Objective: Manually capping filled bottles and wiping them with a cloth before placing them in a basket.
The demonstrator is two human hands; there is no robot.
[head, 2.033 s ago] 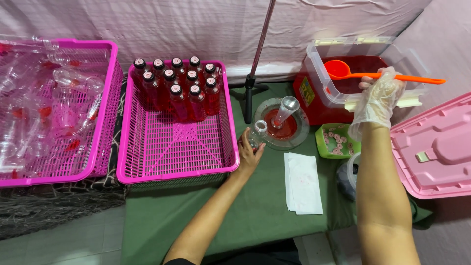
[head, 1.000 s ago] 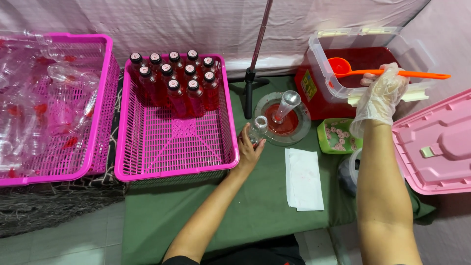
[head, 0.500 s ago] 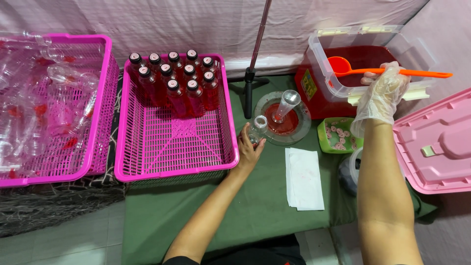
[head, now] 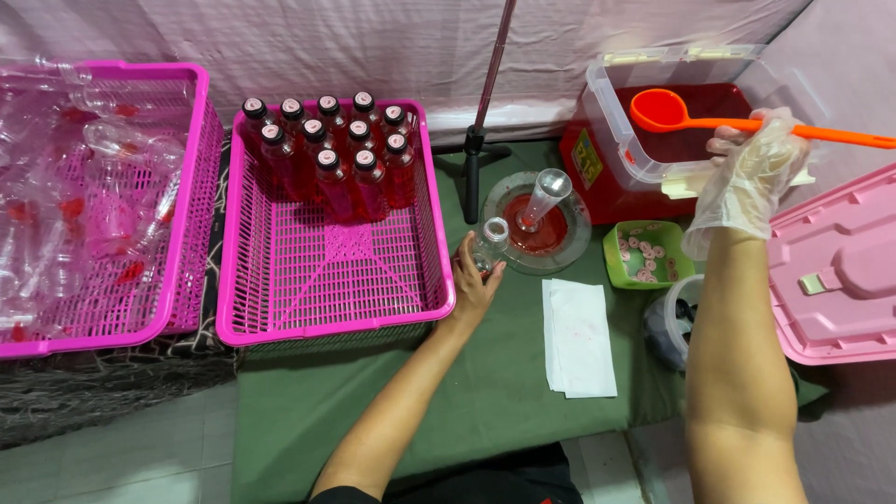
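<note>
An orange ladle (head: 695,117) is held by its long handle in the gloved right hand (head: 751,177), the fingers closed round the handle; its bowl is poised over the red liquid inside a clear plastic tub (head: 686,107) at the back right of the desk (head: 485,392), which is covered with a green cloth. A small clear bottle (head: 489,245) is gripped from below by the bare left hand (head: 473,285) and kept upright on the cloth, just beside a round dish (head: 537,224) stained red, in which a clear funnel (head: 544,196) is rested with its wide mouth up and tilted.

Between the two hands a folded white cloth (head: 579,336) is laid flat, and a small green tray (head: 644,252) of little pink-and-white round pieces is set near the right wrist. A pink lid (head: 840,280) is seen at the far right edge.

To the left of the bottle a pink basket (head: 327,271) is placed — capped bottles of red drink (head: 327,149) are grouped in its far part, the near part being bare. A second pink basket (head: 103,196), well apart at the far left, is filled with empty clear bottles lying on their sides — some with red caps
</note>
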